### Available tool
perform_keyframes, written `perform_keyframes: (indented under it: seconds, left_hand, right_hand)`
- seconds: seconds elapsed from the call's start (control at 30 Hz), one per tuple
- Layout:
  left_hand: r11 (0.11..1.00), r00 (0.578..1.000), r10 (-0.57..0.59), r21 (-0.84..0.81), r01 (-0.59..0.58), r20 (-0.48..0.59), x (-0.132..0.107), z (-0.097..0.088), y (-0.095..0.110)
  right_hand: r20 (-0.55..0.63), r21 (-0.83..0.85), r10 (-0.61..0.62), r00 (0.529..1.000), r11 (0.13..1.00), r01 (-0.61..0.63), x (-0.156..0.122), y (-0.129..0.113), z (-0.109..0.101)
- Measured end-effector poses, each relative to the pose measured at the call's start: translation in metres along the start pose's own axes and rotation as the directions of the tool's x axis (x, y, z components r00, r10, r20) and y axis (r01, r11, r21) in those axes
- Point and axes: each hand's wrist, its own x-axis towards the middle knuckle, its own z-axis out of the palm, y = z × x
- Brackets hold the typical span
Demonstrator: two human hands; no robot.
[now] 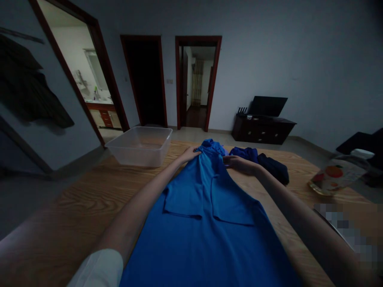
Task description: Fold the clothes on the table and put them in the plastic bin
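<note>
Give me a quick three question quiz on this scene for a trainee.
1. True or false: the left hand and the right hand both touch the blue shirt.
2. What stands on the wooden table left of the shirt? A clear plastic tub; B kettle; C lamp.
3. Fill in: the dark clothes lie to the ____ of the right hand.
Key: 1 true; 2 A; 3 right.

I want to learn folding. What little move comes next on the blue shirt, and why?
Probably pinch the collar end and fold it toward you: left hand and right hand rest there, and the blue shirt has its sleeves folded in.
</note>
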Motion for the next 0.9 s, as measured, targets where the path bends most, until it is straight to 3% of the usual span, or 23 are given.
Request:
perform_keyframes:
  seconds: [0.1, 0.27, 0.37, 0.5, 0.73, 0.83, 0.9]
  left_hand:
    - [1.000, 1.000, -0.007, -0.005, 0.007, 0.008, -0.002, 0.006, -0.003]
    - [1.000, 1.000, -0.011, 0.005, 0.011, 0.007, 0.001, 0.009, -0.004]
    - [1.000, 1.000, 0.005, 0.012, -0.005, -0.022, 0.008, 0.000, 0.001]
    - [0.999, 0.996, 0.041, 0.030, -0.038, -0.081, 0.029, -0.024, 0.018]
    - [0.983, 0.970, 0.174, 0.092, -0.160, -0.168, 0.074, -0.065, 0.078]
    - [0.966, 0.956, 0.239, 0.139, -0.217, -0.170, 0.067, -0.067, 0.098]
    - [0.957, 0.953, 0.264, 0.162, -0.241, -0.146, 0.044, -0.061, 0.105]
  right_hand:
    - [0.030, 0.068, 0.008, 1.000, 0.998, -0.010, -0.003, 0.009, 0.013]
    - [-0.073, 0.089, 0.015, 0.997, 0.996, -0.008, 0.015, 0.017, 0.022]
    - [-0.169, 0.082, 0.002, 0.986, 0.997, 0.012, 0.029, 0.014, 0.008]
    - [-0.302, 0.044, -0.053, 0.952, 0.997, 0.069, 0.047, -0.001, -0.029]
    - [-0.464, -0.121, -0.199, 0.863, 0.979, 0.161, 0.067, -0.052, -0.086]
    - [-0.459, -0.195, -0.262, 0.849, 0.962, 0.191, 0.056, -0.070, -0.088]
    - [-0.436, -0.237, -0.296, 0.850, 0.949, 0.209, 0.038, -0.076, -0.079]
